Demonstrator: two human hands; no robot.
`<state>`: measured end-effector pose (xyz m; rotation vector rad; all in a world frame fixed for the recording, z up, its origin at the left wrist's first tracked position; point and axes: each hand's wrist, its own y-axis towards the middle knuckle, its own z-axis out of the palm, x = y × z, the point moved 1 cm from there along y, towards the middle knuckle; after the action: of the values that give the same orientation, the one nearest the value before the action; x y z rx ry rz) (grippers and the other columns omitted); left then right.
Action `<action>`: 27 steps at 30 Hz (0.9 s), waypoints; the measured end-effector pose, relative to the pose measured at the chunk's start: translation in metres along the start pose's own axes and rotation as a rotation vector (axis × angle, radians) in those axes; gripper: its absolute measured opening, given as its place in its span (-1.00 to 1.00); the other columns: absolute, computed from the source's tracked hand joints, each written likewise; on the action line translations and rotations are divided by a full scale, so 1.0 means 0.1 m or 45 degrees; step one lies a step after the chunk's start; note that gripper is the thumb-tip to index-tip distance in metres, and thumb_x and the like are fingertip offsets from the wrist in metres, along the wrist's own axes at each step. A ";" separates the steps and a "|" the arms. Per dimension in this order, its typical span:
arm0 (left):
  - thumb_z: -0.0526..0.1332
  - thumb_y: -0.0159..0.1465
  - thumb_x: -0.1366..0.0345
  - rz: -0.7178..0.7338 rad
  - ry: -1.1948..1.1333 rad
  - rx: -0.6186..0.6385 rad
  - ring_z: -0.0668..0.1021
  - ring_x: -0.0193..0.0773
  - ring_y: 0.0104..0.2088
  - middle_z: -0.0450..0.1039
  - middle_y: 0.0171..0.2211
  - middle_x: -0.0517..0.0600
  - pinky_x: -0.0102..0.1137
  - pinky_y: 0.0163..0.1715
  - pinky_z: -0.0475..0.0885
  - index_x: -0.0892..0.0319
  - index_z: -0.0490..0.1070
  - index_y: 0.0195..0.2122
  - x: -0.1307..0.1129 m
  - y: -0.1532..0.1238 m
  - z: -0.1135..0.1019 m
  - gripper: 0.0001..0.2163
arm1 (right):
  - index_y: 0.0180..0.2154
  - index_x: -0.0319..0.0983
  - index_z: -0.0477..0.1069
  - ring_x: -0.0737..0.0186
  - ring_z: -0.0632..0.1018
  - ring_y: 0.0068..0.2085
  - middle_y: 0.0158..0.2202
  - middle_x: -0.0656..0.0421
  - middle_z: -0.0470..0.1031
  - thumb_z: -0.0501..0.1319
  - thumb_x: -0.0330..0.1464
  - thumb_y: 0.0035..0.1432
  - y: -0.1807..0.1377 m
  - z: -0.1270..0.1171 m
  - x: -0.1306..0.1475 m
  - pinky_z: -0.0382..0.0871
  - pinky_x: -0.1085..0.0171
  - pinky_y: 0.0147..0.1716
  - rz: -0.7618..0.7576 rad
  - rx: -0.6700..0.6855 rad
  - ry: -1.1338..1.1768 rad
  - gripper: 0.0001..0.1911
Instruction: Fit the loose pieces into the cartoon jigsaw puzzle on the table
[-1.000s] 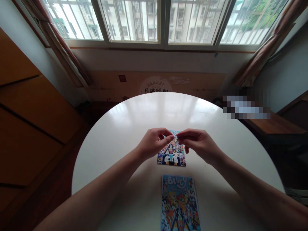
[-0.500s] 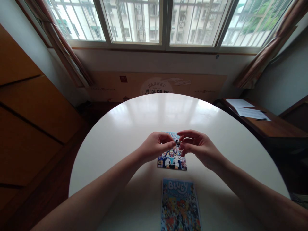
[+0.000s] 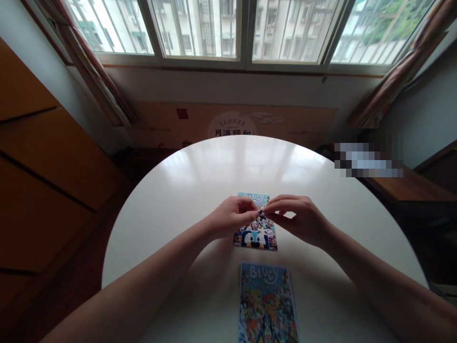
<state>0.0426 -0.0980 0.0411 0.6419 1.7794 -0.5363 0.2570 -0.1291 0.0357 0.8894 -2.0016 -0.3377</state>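
Above a colourful Bluey picture board (image 3: 255,239) on the white table, my left hand (image 3: 232,216) pinches a small dark piece (image 3: 261,214) between thumb and forefinger. The piece is too small to make out clearly; it may be a puzzle piece. From the other side, my right hand (image 3: 298,216) has its thumb and fingertips closed on the same piece. Both hands cover parts of the board. Nearer to me lies a second Bluey picture (image 3: 266,302), a larger blue-topped sheet or card, untouched, its lower edge cut off by the view.
The round white table (image 3: 160,205) spreads around both pictures. Beyond it, a printed beige panel (image 3: 157,124) stands below the barred window. At the right is a brown desk (image 3: 392,186) with a blurred-out patch; orange cabinet doors (image 3: 46,166) stand at the left.
My right fingers, spread beside the small piece before, have closed in to pinch it. My left hand has kept its hold. The view has tilted slightly.
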 end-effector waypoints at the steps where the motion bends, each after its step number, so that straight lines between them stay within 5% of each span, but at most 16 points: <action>1: 0.25 0.23 0.25 0.002 0.006 -0.004 0.39 -0.37 -0.48 0.37 -0.50 -0.09 -0.43 -0.47 0.30 0.22 0.46 -0.36 0.01 0.00 0.00 -0.86 | -0.18 -0.18 0.61 0.33 0.62 -0.31 -0.23 0.12 0.63 0.29 -0.36 0.30 0.00 0.00 0.00 0.55 0.33 -0.40 -0.019 0.006 -0.017 -0.88; 20: 0.26 0.32 0.17 -0.077 -0.032 0.001 0.47 -0.33 -0.43 0.47 -0.44 -0.03 -0.41 -0.41 0.37 0.24 0.52 -0.29 0.00 0.01 -0.01 -0.78 | -0.27 -0.22 0.60 0.36 0.60 -0.28 -0.24 0.13 0.61 0.33 -0.46 0.24 -0.04 0.00 0.01 0.52 0.38 -0.37 -0.160 0.000 -0.031 -0.94; 27: 0.28 0.29 0.15 -0.074 0.031 -0.012 0.51 -0.28 -0.38 0.52 -0.39 0.02 -0.37 -0.39 0.40 0.24 0.53 -0.29 0.01 0.02 -0.02 -0.78 | -0.07 -0.20 0.53 0.41 0.55 -0.36 -0.28 0.18 0.60 0.34 -0.42 0.25 -0.06 -0.01 -0.02 0.49 0.42 -0.43 -0.089 0.031 -0.101 -0.80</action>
<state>0.0423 -0.0956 0.0406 0.5939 1.8266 -0.5616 0.2610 -0.1313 0.0318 0.9763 -2.0545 -0.3947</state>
